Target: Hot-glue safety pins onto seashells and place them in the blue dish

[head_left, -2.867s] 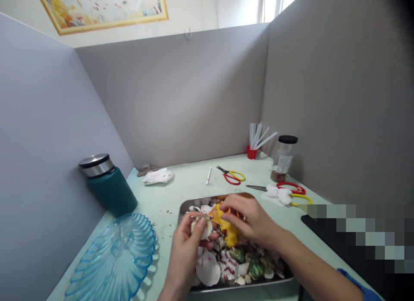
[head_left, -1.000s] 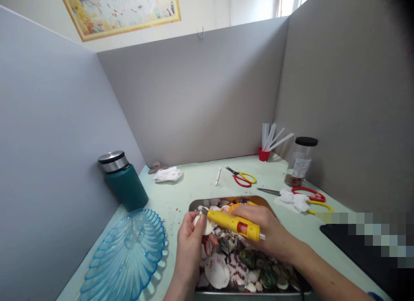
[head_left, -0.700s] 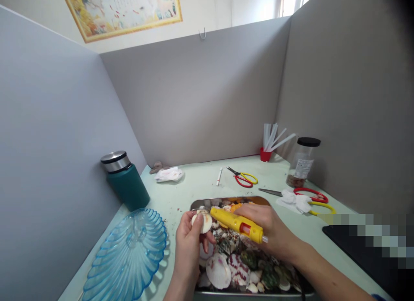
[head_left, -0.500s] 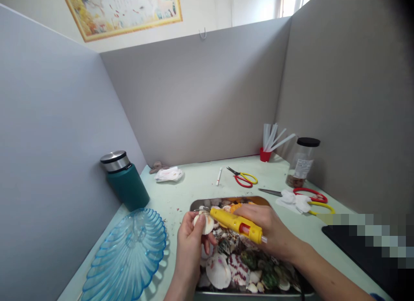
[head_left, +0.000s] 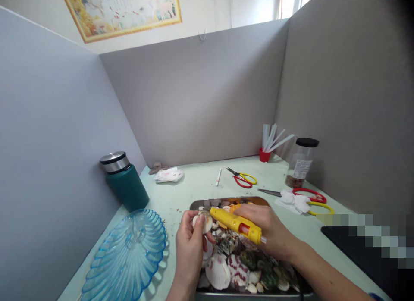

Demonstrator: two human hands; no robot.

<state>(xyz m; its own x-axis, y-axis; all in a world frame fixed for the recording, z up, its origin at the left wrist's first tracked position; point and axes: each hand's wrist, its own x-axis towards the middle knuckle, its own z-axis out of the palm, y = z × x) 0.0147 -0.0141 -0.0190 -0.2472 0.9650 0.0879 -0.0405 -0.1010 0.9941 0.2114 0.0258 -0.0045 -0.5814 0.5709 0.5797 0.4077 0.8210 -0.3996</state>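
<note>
Slanting crosswise, unlike earlier, by shell (head_left: 207,224): glue gun (head_left: 232,221) in right hand (head_left: 265,223)

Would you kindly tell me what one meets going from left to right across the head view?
Teal bottle → left hand holding a white shell → yellow glue gun in the right hand → clear jar with a black lid.

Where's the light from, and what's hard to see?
Head view: light seems to come from the glaring white window, upper right; head view: soft shadow right of the transparent blue shell-shaped dish; head view: pixel blocks mask part of the right edge; head view: fine detail unclear on the small round white shell.
</note>
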